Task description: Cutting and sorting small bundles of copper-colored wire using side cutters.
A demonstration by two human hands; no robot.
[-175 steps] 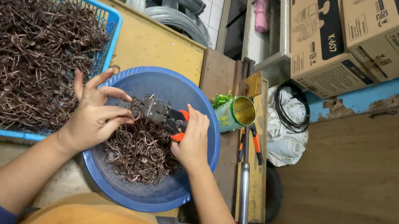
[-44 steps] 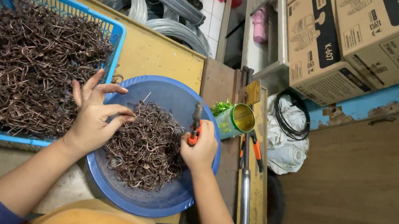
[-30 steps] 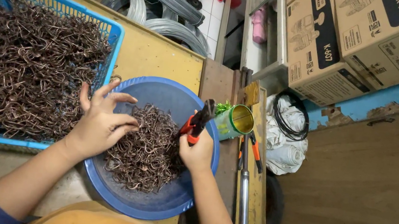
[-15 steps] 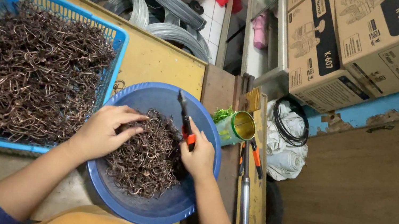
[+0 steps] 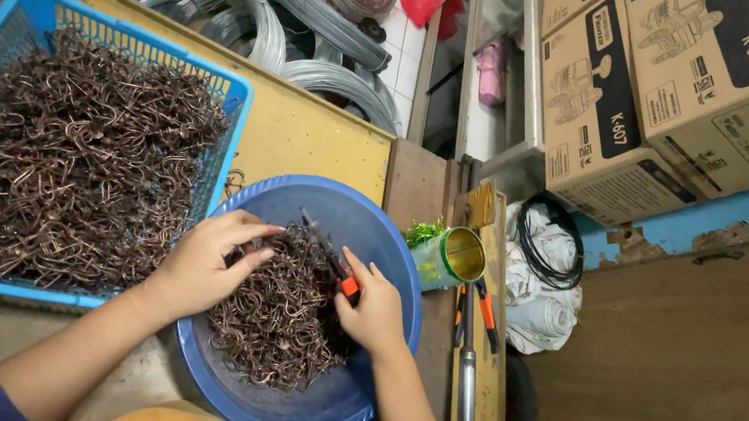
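Pliers (image 5: 332, 262) with orange handles are held clenched in the right hand (image 5: 374, 307), nose pointing up-left over a heap of brown bent wire hooks (image 5: 277, 311) in a round blue basin (image 5: 389, 244). The left hand (image 5: 203, 263) rests on the heap, its grip closed loosely on a few hooks at the fingertips. Risk noted: tangled hooks could be dragged out in a clump, and sharp wire ends could prick the fingers working close to the plier nose. A blue basket (image 5: 238, 117) full of the same hooks sits just left on the yellow worktop (image 5: 315, 140). Wire coils (image 5: 227, 3) lie on the tiled floor beyond; cardboard boxes (image 5: 669, 87) are stacked to the right.
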